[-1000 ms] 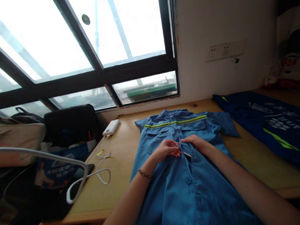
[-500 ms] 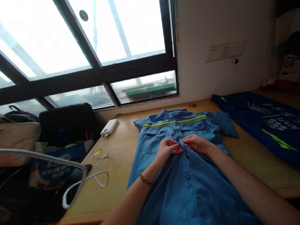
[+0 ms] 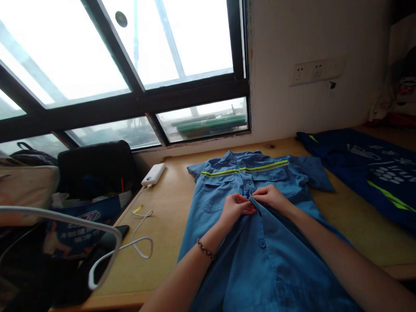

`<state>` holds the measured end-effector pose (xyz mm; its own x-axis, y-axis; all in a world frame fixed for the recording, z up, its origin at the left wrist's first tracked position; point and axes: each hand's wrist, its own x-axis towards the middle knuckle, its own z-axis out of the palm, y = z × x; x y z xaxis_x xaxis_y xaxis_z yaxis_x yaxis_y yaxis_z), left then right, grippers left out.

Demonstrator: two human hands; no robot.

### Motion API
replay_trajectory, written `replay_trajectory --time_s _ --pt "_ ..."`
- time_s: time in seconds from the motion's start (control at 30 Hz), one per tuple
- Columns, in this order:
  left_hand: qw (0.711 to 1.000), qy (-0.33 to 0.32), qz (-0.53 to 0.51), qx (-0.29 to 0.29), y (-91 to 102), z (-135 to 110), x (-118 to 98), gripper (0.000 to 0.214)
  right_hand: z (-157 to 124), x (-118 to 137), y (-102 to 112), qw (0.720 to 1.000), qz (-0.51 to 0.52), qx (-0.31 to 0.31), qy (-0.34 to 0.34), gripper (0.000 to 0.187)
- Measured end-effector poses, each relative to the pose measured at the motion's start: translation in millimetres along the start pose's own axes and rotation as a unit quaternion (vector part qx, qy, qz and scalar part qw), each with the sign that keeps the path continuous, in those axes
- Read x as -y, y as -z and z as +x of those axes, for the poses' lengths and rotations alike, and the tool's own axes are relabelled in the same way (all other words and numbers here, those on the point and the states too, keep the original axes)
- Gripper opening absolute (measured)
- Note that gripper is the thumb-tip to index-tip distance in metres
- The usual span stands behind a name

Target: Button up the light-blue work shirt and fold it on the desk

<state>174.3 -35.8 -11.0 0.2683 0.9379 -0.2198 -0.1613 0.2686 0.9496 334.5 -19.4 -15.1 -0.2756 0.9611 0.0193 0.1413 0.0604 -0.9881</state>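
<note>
A blue short-sleeved work shirt (image 3: 247, 274) with a yellow-green stripe across the chest lies front up on the wooden table, its collar toward the window. My left hand (image 3: 236, 207), a beaded bracelet on the wrist, pinches the front placket near the middle. From the other side my right hand (image 3: 270, 198) grips the placket's edge, fingertips close to those of the left. The cloth between them is lifted into a fold. Whatever button lies under my fingers is hidden. Lower on the placket a button (image 3: 262, 243) shows.
A dark blue garment (image 3: 384, 176) with white print lies at the right of the table (image 3: 156, 241). On the left are a white power bank (image 3: 153, 175) and its cable (image 3: 143, 248). A white bar (image 3: 59, 212) crosses the near left, before bags and a black chair back (image 3: 94, 165).
My right hand's fingers have closed in on the placket edge, and the gap in the placket below them has narrowed. The whole view has shifted slightly.
</note>
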Motion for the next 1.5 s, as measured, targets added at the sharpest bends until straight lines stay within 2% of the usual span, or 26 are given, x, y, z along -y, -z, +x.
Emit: replay_trajectory --time_s 0.13,0.33,0.47,0.63,0.8,1.07,1.23,1.33,1.4,1.5 --pt "1.0 0.009 0.001 -0.002 0.9 0.3 0.4 0.03 1.3 -0.3 0.5 0.998 -0.049 0.01 0.024 0.018" --pt "1.0 0.015 -0.004 0.0 -0.2 -1.0 2.2 0.027 1.9 -2.2 -2.7 0.983 -0.156 -0.02 0.09 0.015" --pt "0.999 0.005 0.022 -0.026 -1.2 -0.3 6.4 0.028 1.8 -6.3 -7.1 0.971 -0.208 -0.027 0.118 0.013" --pt "0.998 0.004 0.002 -0.057 -0.7 1.2 11.6 0.021 4.9 -13.0 -7.8 0.973 -0.203 0.003 0.114 0.015" --pt "0.996 0.019 -0.022 -0.081 0.5 2.2 12.5 0.018 5.5 -12.7 -6.5 0.97 -0.216 0.003 0.11 0.017" --pt "0.996 -0.003 -0.049 -0.08 -2.0 0.1 13.0 0.03 0.4 -6.1 -4.7 0.961 -0.244 0.038 0.125 0.015" --pt "0.998 -0.034 -0.015 -0.054 -2.6 0.5 13.1 0.032 0.9 -3.3 -6.2 0.958 -0.248 0.043 0.136 0.032" --pt "0.997 -0.076 0.013 -0.022 -1.0 3.1 14.9 0.032 3.2 -4.9 -7.6 0.978 -0.188 0.054 0.074 0.034" --pt "0.994 -0.104 0.037 -0.003 -0.4 4.1 15.5 0.032 5.6 -7.6 -7.4 0.99 -0.12 0.066 -0.012 0.034" --pt "0.987 -0.141 0.075 0.017 -1.0 3.6 14.4 0.029 9.4 -12.9 -6.4 0.99 -0.032 0.071 -0.121 0.031"
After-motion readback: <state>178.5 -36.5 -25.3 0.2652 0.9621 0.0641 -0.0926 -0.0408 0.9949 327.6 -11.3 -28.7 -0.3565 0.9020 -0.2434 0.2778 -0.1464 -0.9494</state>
